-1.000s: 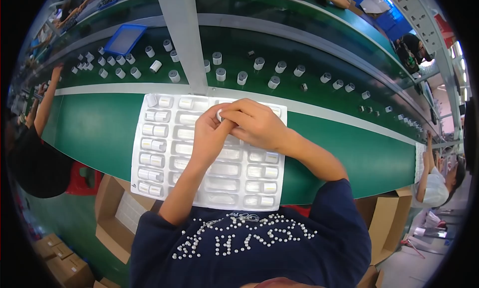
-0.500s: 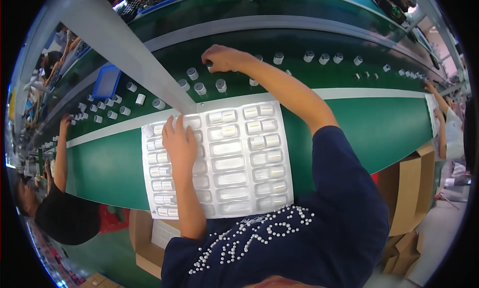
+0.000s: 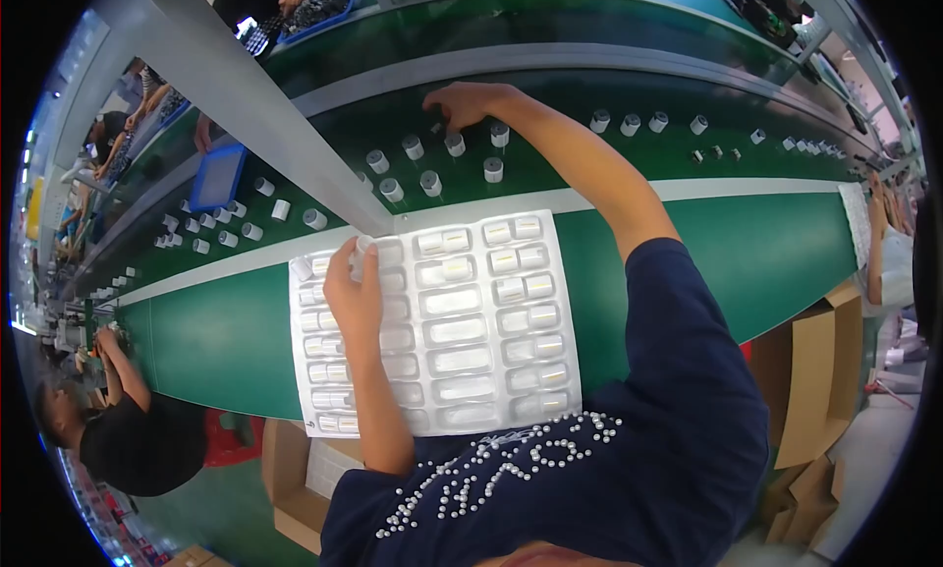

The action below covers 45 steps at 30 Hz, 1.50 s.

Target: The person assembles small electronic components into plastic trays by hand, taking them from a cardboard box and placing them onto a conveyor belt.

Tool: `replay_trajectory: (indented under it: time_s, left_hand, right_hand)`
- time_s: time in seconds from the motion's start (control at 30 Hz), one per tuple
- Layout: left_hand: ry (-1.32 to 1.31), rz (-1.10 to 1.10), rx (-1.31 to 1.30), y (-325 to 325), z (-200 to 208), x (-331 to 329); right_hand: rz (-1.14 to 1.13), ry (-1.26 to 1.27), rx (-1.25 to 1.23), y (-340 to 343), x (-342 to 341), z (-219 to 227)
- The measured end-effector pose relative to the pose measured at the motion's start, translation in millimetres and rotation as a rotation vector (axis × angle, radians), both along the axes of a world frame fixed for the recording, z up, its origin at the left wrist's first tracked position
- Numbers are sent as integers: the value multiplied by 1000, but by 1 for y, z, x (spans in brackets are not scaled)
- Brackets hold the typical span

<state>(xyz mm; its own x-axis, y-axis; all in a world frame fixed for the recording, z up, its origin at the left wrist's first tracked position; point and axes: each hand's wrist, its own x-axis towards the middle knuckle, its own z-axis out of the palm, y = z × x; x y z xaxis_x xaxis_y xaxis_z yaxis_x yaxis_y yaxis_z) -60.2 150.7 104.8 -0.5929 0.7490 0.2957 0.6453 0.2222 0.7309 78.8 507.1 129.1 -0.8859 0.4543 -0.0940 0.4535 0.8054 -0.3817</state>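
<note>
A white moulded tray (image 3: 450, 329) with rows of oblong pockets lies before me on the green bench. White cylinders sit in its left and right columns, and in the top two pockets of the column between. Over the tray's upper left part, my left hand (image 3: 356, 290) is closed, with a small white cylinder (image 3: 366, 244) between thumb and fingertips. My right hand (image 3: 464, 105) reaches out over the dark green belt, fingers curled around a small thing that I cannot make out. Just below it stand white cylinders with grey tops, among them one cylinder (image 3: 454, 145) near the fingers.
More cylinders (image 3: 630, 125) stand along the belt (image 3: 560, 154) on both sides. A grey metal post (image 3: 255, 95) slants down behind the tray. At left is a blue bin (image 3: 218, 174); cardboard boxes (image 3: 807, 390) stand below the bench. Co-workers sit at both sides.
My left hand's fingers, spread on the tray before, have come together on a cylinder. My right hand has moved rightward along the belt, uncovering a standing cylinder. The view has shifted slightly.
</note>
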Motion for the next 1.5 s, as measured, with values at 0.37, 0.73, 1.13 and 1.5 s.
replay_trajectory:
  time_s: [0.37, 0.73, 1.13, 1.5]
  left_hand:
    - [-1383, -294, 464, 2, 19, 13]
    - [-1732, -393, 449, -10, 39, 36]
    - [-1734, -412, 487, -27, 70, 88]
    - [-1621, -476, 523, -19, 65, 107]
  right_hand:
    - [0, 407, -595, 12, 3, -14]
    - [-102, 962, -1562, -164, 70, 42]
    - [-222, 1175, -1077, -241, 110, 62]
    - [50, 906, -247, -265, 112, 78]
